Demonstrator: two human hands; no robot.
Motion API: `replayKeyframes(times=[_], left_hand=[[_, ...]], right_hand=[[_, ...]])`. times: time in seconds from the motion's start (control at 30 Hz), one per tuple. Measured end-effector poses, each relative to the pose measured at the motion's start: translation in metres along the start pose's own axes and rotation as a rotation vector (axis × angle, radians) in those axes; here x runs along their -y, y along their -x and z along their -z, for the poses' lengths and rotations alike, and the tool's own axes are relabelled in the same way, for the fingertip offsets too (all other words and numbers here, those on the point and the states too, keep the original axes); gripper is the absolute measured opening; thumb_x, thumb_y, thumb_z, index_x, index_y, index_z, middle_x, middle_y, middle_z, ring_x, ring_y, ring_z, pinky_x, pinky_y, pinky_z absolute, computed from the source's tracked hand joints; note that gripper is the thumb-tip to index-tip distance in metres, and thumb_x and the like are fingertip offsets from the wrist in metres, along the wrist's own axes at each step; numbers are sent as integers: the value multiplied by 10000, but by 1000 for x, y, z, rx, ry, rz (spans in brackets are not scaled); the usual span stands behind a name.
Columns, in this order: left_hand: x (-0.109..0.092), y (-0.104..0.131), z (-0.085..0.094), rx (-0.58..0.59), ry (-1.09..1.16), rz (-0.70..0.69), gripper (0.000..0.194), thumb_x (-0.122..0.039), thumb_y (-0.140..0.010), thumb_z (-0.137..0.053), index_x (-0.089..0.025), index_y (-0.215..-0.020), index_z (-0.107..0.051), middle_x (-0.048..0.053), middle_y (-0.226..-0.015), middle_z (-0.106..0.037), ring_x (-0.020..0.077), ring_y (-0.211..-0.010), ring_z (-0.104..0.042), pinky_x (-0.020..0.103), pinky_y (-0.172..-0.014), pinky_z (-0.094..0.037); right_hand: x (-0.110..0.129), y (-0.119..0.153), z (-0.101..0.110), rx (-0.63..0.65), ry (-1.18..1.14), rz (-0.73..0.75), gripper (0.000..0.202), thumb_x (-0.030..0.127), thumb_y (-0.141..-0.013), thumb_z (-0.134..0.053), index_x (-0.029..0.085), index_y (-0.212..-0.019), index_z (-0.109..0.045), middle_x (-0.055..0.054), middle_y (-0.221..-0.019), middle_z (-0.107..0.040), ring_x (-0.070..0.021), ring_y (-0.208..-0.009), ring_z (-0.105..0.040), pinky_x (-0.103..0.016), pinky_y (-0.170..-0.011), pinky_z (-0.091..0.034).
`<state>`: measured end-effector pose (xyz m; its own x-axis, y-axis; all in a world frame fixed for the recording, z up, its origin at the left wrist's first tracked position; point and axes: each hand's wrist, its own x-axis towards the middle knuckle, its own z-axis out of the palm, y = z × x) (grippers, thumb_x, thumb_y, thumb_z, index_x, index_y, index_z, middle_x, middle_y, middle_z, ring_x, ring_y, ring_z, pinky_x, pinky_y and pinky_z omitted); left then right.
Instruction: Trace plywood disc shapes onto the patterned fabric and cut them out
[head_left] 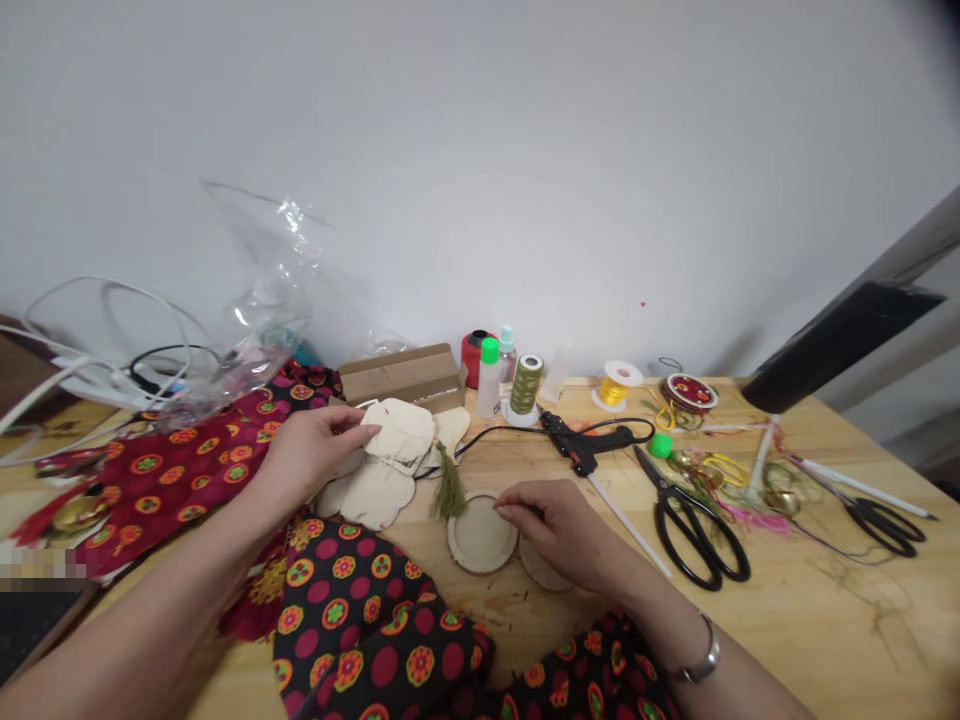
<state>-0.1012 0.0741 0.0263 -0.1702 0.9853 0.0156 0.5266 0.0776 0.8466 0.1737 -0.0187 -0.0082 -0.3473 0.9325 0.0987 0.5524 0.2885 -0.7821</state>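
Note:
My left hand (319,450) pinches the edge of a cream, scalloped flat cutout (399,432) on top of a loose pile of similar pieces (375,497). An olive-green tassel (448,487) lies just right of the pile. My right hand (559,530) is closed, thumb and fingertips together over the right edge of a pale round disc (481,540) with a raised rim. Whatever the fingertips hold, if anything, is hidden. A second round disc (546,570) lies partly covered beneath this hand. Dark floral-patterned fabric (375,620) spreads in front of me.
Behind stand a cardboard box (405,375), a green-capped bottle (489,378) and an olive thread spool (527,385). A black glue gun (581,440), black scissors (694,530), yellow cord spool (618,383) and tangled threads lie right. White cables (67,370) and clear plastic (277,290) crowd the left.

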Motion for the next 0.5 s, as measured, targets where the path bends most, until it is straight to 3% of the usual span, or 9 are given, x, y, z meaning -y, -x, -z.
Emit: replayKeyframes(times=[0.3,0.5], left_hand=[[-14,2,8,-9,381,32,545,-373,-454,-794,-139,-900,-586,-72,-558,-535,40,-420,-380,171,-398,-274],[-17,4,-24,18,359,-18,605,-405,-569,-733,-138,-1084,-561,-88,-485,-502,76,-380,-414,198,-385,-309]], right_hand=[[-2,1,0,-12,15,6,192,187,-903,-529,172,-860,-715,-33,-792,-731,-148,-706,-625,-232,-649,-415],[-1,1,0,8,27,-6,198,194,-906,-523,174,-871,-717,-32,-795,-732,-149,-704,-624,-236,-655,-416]])
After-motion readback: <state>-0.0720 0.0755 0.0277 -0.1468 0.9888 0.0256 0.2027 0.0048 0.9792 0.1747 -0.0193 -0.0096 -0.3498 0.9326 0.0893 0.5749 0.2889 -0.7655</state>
